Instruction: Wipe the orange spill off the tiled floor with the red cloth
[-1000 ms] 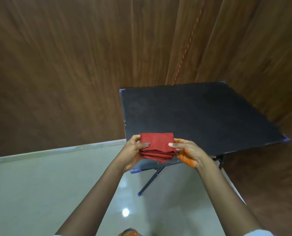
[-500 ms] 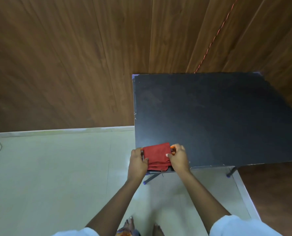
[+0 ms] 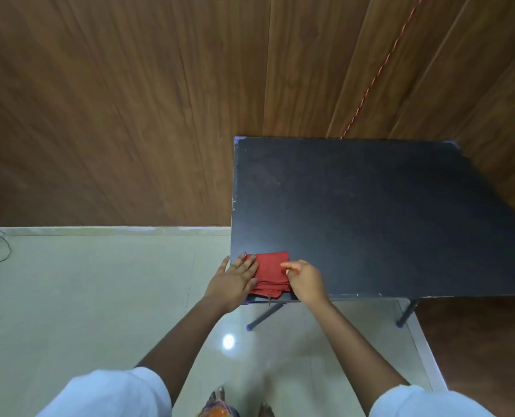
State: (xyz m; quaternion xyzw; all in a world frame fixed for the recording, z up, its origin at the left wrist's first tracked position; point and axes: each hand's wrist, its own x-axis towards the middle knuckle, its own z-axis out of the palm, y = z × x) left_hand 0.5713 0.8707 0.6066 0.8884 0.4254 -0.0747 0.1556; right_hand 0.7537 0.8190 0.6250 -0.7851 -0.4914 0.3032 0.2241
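Note:
A folded red cloth (image 3: 271, 273) lies on the near left corner of a black table (image 3: 370, 221). My left hand (image 3: 235, 281) lies flat with its fingers stretched over the cloth's left edge. My right hand (image 3: 306, 281) is curled at the cloth's right edge, its thumb on top of the fabric and its fingertips stained orange. The pale tiled floor (image 3: 100, 296) shows no orange spill in this view.
The table stands in a corner against wood-panelled walls (image 3: 130, 115), on folding legs (image 3: 265, 316) with blue feet. A white device with a dark cable (image 3: 2, 251) lies on the floor at far left. My feet (image 3: 220, 404) show at the bottom edge.
The cloth was held up in both hands over the table's corner; it has come down onto the tabletop. My left hand has opened flat on it. The view has tilted downward.

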